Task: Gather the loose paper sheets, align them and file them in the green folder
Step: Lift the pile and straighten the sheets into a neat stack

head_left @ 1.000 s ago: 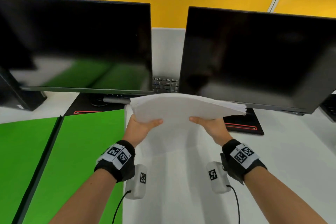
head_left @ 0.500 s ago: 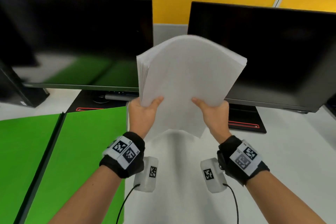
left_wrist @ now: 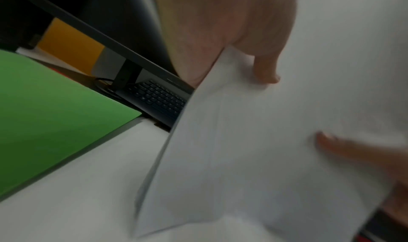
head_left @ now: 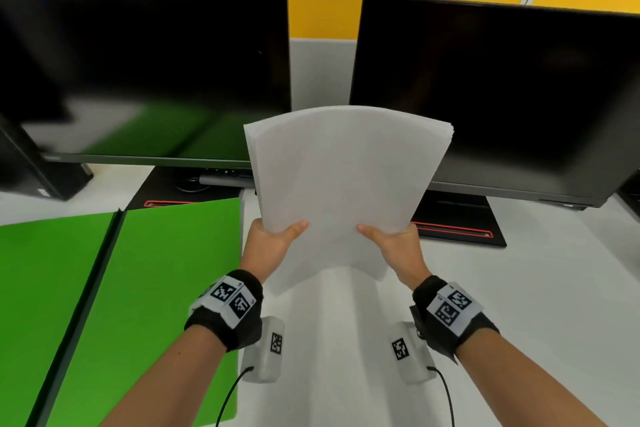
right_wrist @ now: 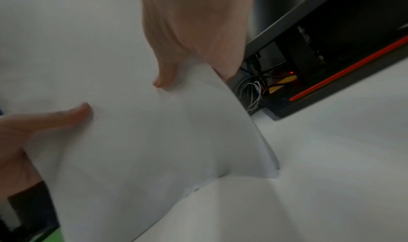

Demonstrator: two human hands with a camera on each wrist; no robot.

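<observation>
Now both hands, left hand [head_left: 270,246] & right hand [head_left: 398,246], pinch paper stack [head_left: 346,184] upright; tap btm edge on desk [head_left: 536,288] w/ loose fingers to square sheets before green folder [head_left: 138,288].

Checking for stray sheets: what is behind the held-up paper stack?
Behind the paper stack, held by the left hand and right hand, a keyboard shows beside it. Whatever lies directly behind it is covered.
</observation>
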